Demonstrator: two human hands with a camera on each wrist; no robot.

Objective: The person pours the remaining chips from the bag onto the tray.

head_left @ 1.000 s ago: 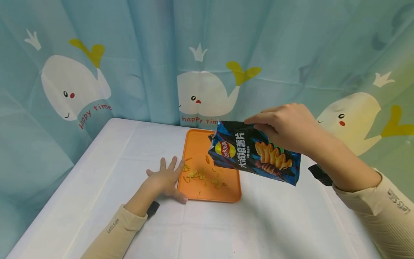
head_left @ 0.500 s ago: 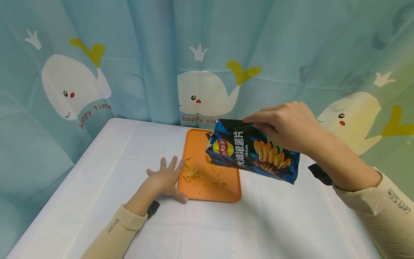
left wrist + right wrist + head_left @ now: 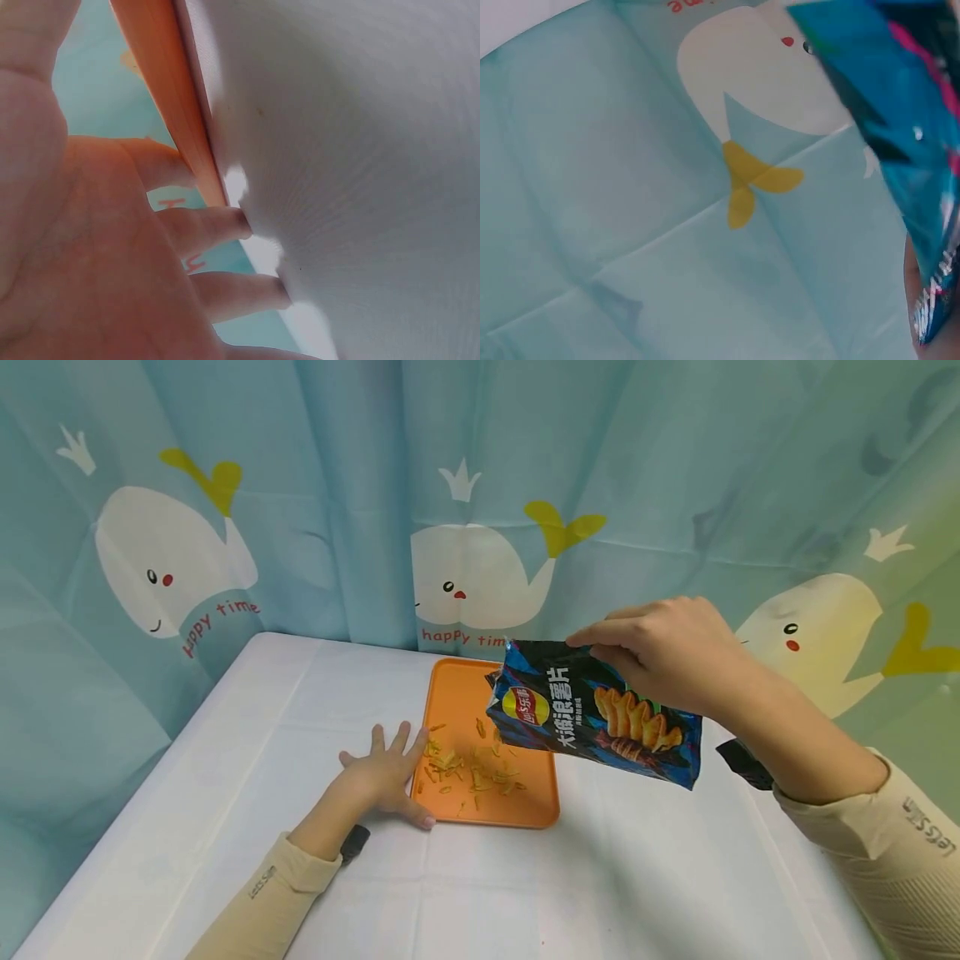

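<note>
Above the right edge of the tray (image 3: 459, 689), a chip bag (image 3: 592, 714) lies sideways in the right hand's (image 3: 671, 647) pinch.
Chip pieces (image 3: 446, 762) already lie on the tray; how many remain bagged is hidden. The left hand (image 3: 384, 778), fingers spread, touches the tray's left edge, gripping nothing. The chip bag blocks the far right corner; a curtain (image 3: 337, 527) hangs behind.

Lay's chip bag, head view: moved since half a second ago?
Yes, slightly to the picture's right: the Lay's chip bag now covers less of the red "happy time" lettering on the curtain.
</note>
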